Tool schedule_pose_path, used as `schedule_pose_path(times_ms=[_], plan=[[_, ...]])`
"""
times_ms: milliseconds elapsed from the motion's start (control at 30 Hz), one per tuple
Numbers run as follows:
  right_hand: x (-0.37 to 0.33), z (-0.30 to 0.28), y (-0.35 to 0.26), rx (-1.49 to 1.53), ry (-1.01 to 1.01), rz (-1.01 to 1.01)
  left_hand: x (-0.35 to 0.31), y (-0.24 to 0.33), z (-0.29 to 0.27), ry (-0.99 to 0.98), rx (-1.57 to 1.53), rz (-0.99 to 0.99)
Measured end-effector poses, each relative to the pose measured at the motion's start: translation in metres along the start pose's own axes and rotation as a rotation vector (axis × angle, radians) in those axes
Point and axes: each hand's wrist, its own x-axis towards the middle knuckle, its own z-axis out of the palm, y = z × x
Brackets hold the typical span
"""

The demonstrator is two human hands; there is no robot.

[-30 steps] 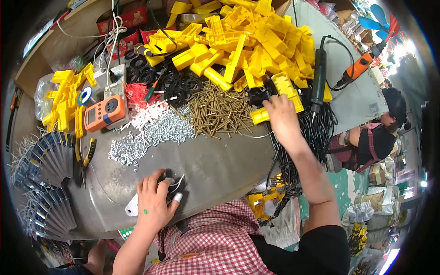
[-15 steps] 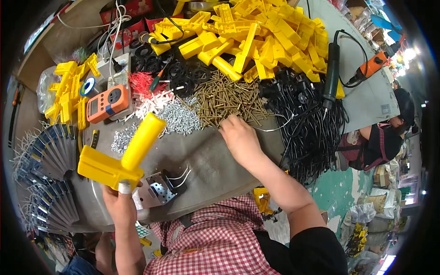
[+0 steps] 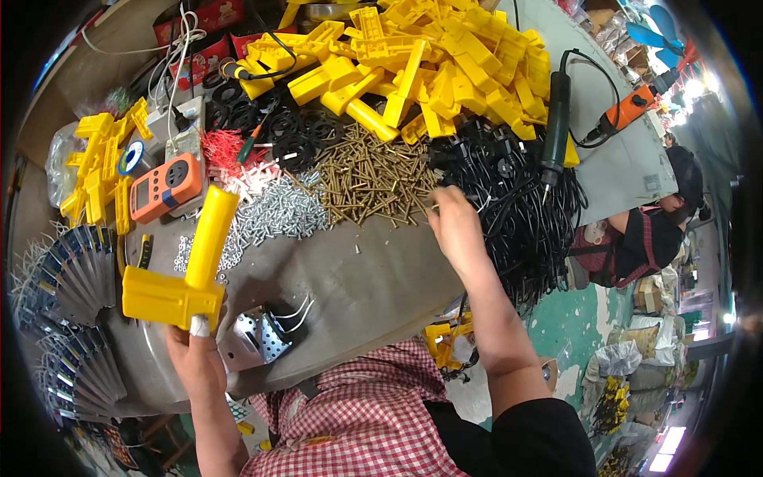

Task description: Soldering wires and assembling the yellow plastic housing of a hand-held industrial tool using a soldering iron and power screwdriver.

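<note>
My left hand [image 3: 195,358] is closed around the bottom of a yellow plastic housing [image 3: 176,296] with a round, tube-like handle [image 3: 211,235] standing up from it. A white wrap covers one fingertip. My right hand [image 3: 459,232] is at the right edge of a pile of long brass-coloured screws [image 3: 373,173], beside a bundle of black power cords [image 3: 532,215]. Its fingertips are drawn together; whatever is between them is too small to make out. Just right of my left hand, a bent metal plate with holes and white wires [image 3: 261,337] rests on the table.
Yellow plastic housings [image 3: 445,63] are heaped at the back. Small silver screws [image 3: 288,208] and an orange meter [image 3: 168,188] lie on the left. Metal strips with wires [image 3: 75,270] fan out at far left. A dark electric screwdriver [image 3: 558,127] hangs above the cords.
My right hand has moved right, from the near edge of the brass screws toward the black cords. My left hand still holds the yellow housing, now more upright. The whole view has shifted slightly.
</note>
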Motion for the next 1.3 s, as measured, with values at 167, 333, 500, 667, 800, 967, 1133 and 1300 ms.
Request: schedule_pose_path(times_ms=[167,333,500,667,800,967,1133,1300], plan=[[0.014,0.003,0.004,-0.009,-0.038,0.013,0.003,0.003,0.016,-0.044,-0.004,-0.049],[0.022,-0.035,-0.070,0.438,0.087,-0.120,0.000,0.013,0.033,-0.113,0.069,-0.092],[0.016,-0.023,-0.153,0.412,-0.075,-0.706,-0.004,0.018,0.044,-0.276,0.013,-0.184],[0.014,-0.018,-0.158,0.449,-0.159,-0.829,0.000,0.030,0.032,-0.392,0.027,-0.260],[0.013,-0.028,-0.162,0.441,-0.210,-0.860,-0.001,0.030,0.030,-0.363,0.022,-0.271],[0.002,-0.039,-0.183,0.392,-0.091,-0.699,-0.004,0.029,0.040,-0.275,-0.047,-0.121],[0.029,-0.035,-0.174,0.595,-0.356,-0.854,0.007,0.052,0.034,-0.502,0.198,-0.153],[0.029,-0.036,-0.178,0.650,-0.044,-0.714,0.000,0.034,0.042,-0.298,0.008,-0.119]])
